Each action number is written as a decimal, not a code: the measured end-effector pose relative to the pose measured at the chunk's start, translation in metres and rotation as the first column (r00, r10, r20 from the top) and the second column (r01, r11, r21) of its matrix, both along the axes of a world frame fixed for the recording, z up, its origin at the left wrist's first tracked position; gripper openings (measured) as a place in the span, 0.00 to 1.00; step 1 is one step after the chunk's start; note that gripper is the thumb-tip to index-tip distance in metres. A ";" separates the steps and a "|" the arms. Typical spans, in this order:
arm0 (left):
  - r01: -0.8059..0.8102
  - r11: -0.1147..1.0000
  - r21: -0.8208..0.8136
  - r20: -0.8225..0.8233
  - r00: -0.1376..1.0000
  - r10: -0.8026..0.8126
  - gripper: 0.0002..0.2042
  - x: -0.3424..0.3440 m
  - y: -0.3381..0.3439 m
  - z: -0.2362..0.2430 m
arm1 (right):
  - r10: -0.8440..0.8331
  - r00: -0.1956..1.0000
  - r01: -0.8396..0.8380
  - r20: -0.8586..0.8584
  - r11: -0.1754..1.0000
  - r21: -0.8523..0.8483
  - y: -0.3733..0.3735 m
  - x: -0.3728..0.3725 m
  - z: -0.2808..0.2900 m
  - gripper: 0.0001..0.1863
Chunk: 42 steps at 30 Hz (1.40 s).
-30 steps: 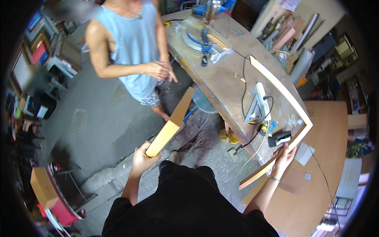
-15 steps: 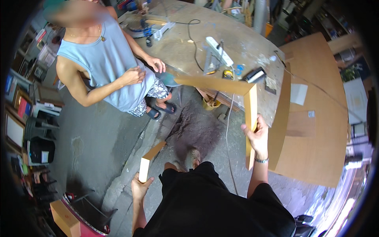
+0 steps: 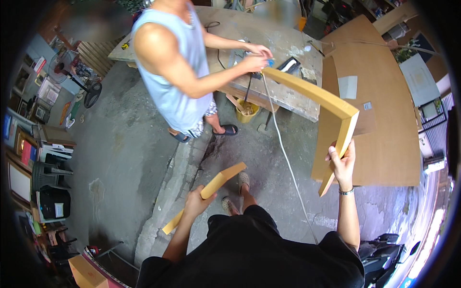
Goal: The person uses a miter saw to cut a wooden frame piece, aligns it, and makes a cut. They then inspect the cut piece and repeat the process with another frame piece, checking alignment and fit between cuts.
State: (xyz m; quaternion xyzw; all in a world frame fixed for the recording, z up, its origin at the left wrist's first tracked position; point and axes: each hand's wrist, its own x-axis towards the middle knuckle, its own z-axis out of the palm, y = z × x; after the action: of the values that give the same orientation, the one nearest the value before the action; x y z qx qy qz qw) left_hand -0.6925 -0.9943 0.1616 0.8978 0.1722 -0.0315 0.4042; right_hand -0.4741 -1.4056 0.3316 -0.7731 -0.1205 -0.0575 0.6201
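My left hand (image 3: 195, 204) grips a short tan wooden moulding strip (image 3: 206, 195) near its middle, held slanting above the concrete floor. My right hand (image 3: 342, 162) grips an L-shaped tan frame corner (image 3: 336, 109) by its shorter, downward leg. Its longer leg reaches up and left toward the hands (image 3: 257, 55) of another person in a pale sleeveless top (image 3: 175, 72), who stands at a workbench (image 3: 283, 91). A white cord (image 3: 283, 158) hangs from the bench past the frame corner.
Large brown boards (image 3: 384, 110) lie to the right of the bench. A yellow bucket (image 3: 246, 113) sits under the bench. A fan (image 3: 91, 89), shelves and framed pictures (image 3: 29, 153) line the left side. My feet (image 3: 235, 192) stand on cracked concrete.
The view has swung; the other person now reaches over the bench toward the far end of the frame corner. My right hand still holds the corner, my left the short strip, now lower.
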 end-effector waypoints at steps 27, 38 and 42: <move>-0.066 0.998 -0.006 -0.079 0.995 0.065 0.29 -0.082 0.132 -0.048 | -0.710 0.459 0.531 0.535 0.702 0.475 0.288 -0.019 0.204 0.10; 0.375 0.922 0.099 -0.124 0.924 -0.363 0.29 -0.113 0.215 -0.092 | 0.428 0.904 -0.425 0.020 0.900 -0.094 0.302 -0.222 0.061 0.19; 0.456 0.886 0.088 -0.243 0.872 -0.425 0.35 -0.109 0.179 -0.098 | 0.540 0.814 -0.578 -0.212 0.789 -0.207 0.212 -0.265 0.017 0.19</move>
State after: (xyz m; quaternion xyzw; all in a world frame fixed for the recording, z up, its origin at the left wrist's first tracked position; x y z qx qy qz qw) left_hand -0.8011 -0.8150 0.0640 0.9309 0.0078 -0.2082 0.3000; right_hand -0.7392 -1.1933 0.3488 -0.7795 -0.3063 0.2004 0.5083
